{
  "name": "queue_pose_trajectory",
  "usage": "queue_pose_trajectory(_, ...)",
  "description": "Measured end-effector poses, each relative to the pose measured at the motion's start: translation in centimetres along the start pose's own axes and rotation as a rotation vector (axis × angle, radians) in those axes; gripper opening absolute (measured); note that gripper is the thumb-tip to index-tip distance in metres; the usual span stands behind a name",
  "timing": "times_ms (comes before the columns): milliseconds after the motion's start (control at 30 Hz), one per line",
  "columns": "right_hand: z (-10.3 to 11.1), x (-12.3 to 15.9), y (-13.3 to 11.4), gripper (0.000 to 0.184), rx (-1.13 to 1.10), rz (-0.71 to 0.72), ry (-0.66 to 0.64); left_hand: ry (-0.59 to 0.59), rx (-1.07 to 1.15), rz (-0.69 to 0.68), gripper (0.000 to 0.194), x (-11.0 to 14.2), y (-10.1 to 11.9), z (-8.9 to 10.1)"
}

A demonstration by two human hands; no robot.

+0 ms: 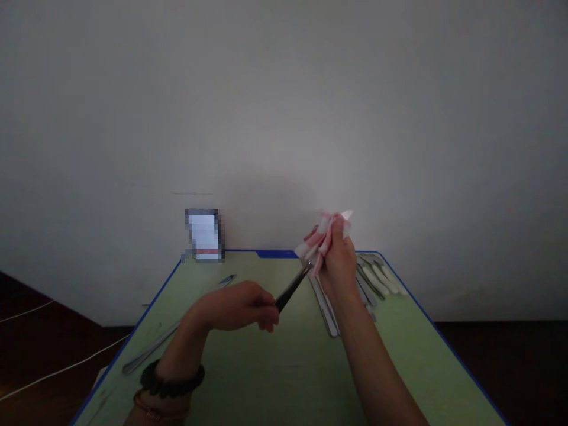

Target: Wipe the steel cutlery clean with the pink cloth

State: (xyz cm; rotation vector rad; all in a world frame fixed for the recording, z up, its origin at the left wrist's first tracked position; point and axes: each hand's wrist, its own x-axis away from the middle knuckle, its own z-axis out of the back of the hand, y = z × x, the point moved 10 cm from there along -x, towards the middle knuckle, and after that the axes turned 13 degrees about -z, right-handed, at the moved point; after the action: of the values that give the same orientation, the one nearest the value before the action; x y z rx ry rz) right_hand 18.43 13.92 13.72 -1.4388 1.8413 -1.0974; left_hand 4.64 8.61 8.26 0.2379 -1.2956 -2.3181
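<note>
My left hand is closed around the end of a table knife's dark metal handle, which slants up to the right. A pink and white cloth is bunched in my right hand and folded around the upper part of the knife. A bright pointed tip, apparently the blade's, shows past my right thumb. The middle of the blade is hidden by the cloth and fingers. Under my left wrist lies another long metal piece of cutlery, partly covered by the arm.
Several pieces of metal cutlery lie on the green, blue-edged table beside and behind my right forearm. Several white-handled pieces lie at the far right. A blurred-out phone-like screen stands at the back left, before a pale wall.
</note>
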Motion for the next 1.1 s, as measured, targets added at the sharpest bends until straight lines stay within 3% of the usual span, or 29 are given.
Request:
queue_pose_trajectory(67,0.6,-0.1,-0.4,0.042,-0.018,0.047,0.051,0.035,0.053,-0.032,0.027,-0.1,0.3,0.1)
queue_pose_trajectory(167,0.4,0.3,0.5,0.041,0.002,0.065,0.078,0.18,0.216,-0.063,0.025,-0.6,0.4,0.8)
queue_pose_trajectory(267,-1.2,0.8,2.7,0.042,0.068,-0.011,0.007,0.316,0.434,-0.019,0.031,-0.7,-1.0,1.2)
queue_pose_trajectory(400,-2.6,1.2,4.3,0.043,0.083,-0.1,-0.076,0.384,0.578,0.04,0.039,-0.4,-2.0,1.5)
queue_pose_trajectory(533,-2.0,0.7,3.5,0.039,-0.065,-0.144,-0.059,0.389,0.435,0.053,0.041,0.1,-1.4,2.1)
queue_pose_trajectory(700,-0.7,-0.1,0.3,0.032,-0.223,-0.014,-0.07,0.185,0.47,0.034,0.045,0.4,-0.7,0.2)
queue_pose_trajectory(867,-0.2,-0.2,-1.3,0.033,-0.266,0.062,-0.088,0.062,0.539,0.107,0.05,0.8,-2.2,-1.2)
queue_pose_trajectory(967,0.2,-0.3,-0.7,0.03,-0.33,0.014,-0.029,0.208,0.44,0.119,0.05,0.5,-3.0,0.2)
queue_pose_trajectory(1100,-0.1,-0.1,2.4,0.04,-0.177,-0.122,0.053,0.445,-0.016,0.086,0.042,-0.2,-2.2,2.8)
